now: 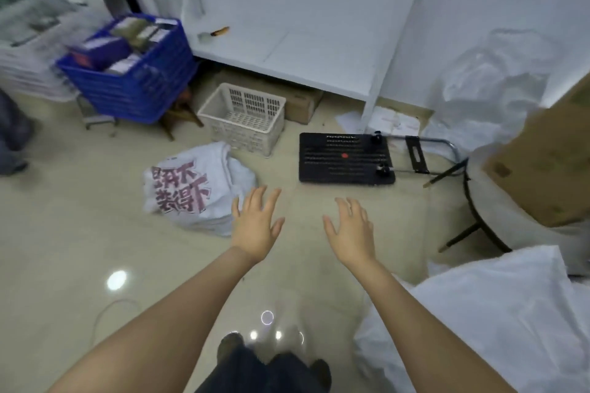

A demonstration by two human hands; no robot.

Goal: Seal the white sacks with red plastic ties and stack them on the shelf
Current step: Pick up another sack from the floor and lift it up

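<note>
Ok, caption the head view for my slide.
Empty left hand and right hand spread open above the beige floor, beside a red-printed white sack.

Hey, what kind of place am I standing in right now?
Most likely a storeroom or packing room. A bare white shelf unit stands against the wall, a blue crate holds boxes, a black hand trolley lies flat on the tiled floor, and a large white sack sits at the lower right.
</note>
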